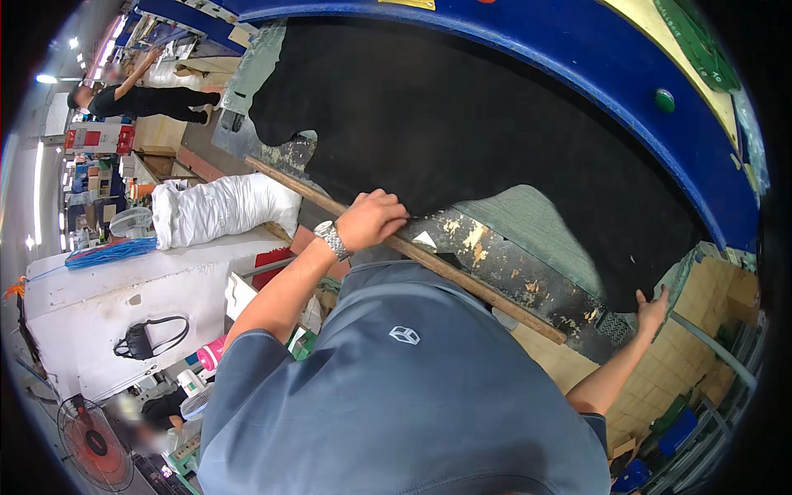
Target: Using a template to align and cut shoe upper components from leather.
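Observation:
A wide black leather hide (pixel 462 107) with an irregular outline lies spread over a worn bed with greenish boards (pixel 528 223). My left hand (pixel 375 219), wearing a metal wristwatch (pixel 332 240), is closed with curled fingers at the hide's near edge, just above a long wooden strip (pixel 487 293). Part of what its fingertips pinch is hidden. At the hide's right end, my right hand (pixel 652 313) touches the edge, its thumb and a finger stretched apart. Between the hands, the hide's edge curves back and bares a greenish patch.
A blue machine beam (pixel 577 62) with a green button (pixel 664 101) arches over the far side. To the left are a stuffed white sack (pixel 227 206), a white table (pixel 91 289) with a black bag (pixel 151 338), and a fan (pixel 95 444). A person (pixel 140 99) stands far left.

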`<state>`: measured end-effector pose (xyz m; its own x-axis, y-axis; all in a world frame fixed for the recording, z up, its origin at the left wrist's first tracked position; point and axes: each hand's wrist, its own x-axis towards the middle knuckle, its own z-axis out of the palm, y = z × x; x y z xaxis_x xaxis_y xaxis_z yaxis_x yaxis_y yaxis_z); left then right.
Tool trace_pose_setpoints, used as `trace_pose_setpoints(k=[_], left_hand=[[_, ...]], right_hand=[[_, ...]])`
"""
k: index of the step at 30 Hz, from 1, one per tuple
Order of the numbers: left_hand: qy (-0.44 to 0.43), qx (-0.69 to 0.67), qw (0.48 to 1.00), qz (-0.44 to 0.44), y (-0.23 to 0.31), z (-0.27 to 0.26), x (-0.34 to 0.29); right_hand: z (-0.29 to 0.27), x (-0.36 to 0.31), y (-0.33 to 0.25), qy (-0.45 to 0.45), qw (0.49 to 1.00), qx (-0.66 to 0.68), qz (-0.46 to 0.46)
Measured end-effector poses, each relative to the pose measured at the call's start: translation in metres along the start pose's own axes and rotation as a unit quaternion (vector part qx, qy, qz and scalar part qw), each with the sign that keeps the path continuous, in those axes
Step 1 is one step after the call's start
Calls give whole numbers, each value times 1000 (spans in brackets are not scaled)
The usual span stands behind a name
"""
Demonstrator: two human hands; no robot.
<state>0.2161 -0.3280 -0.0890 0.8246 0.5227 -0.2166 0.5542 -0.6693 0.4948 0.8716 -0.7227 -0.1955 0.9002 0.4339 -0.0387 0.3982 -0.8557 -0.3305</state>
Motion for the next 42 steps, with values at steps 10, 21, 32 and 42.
trace_pose_setpoints(k=[10, 21, 32, 42], left_hand=[[169, -110, 977, -71, -166, -60, -8], [241, 158, 855, -431, -532, -192, 4], [180, -3, 935, -307, -548, -216, 9], [157, -37, 935, -316, -548, -221, -23]], right_hand=[[63, -187, -373, -182, 957, 199, -110], [164, -294, -485, -49, 975, 175, 126], [194, -324, -490, 1, 906, 328, 267], [202, -345, -478, -42, 873, 423, 237]])
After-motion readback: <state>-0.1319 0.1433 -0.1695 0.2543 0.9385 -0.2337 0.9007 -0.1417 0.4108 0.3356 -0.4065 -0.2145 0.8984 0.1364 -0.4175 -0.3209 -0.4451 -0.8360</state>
